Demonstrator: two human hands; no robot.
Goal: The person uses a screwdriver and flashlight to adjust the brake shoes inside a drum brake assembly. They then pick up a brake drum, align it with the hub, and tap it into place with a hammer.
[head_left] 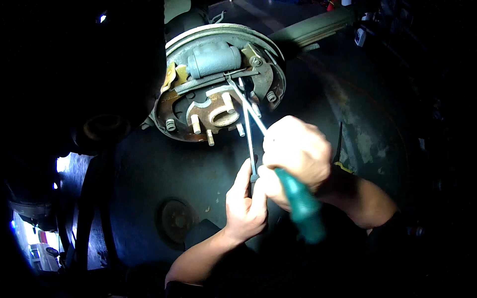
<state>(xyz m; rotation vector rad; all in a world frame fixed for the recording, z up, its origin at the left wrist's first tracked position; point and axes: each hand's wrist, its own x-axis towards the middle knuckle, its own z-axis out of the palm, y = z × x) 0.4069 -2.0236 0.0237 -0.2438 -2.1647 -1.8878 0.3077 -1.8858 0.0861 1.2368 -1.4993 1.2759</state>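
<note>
An opened drum brake (181,43) faces me at upper middle, its hub (196,107) studded with several wheel bolts. Across its top sit a blue-grey cylinder (214,60) and a coil spring (199,83) along a bar. My right hand (298,146) is wrapped around a tool with a green handle (300,206), slightly blurred; its steel shaft reaches to the spring's right end. Lower and to the left, my left hand (246,211) pinches the dark lower end of a slim metal rod tool (250,141), which points up beside the hub. The two shafts cross. Their exact tips are hard to make out.
A round rusty disc-like part (176,221) lies on the dark floor below the brake. To the right is a tool with a yellow handle (343,167). A pale bottle (360,37) stands far right. A long beam (318,31) extends behind the brake; dark bulk fills the left.
</note>
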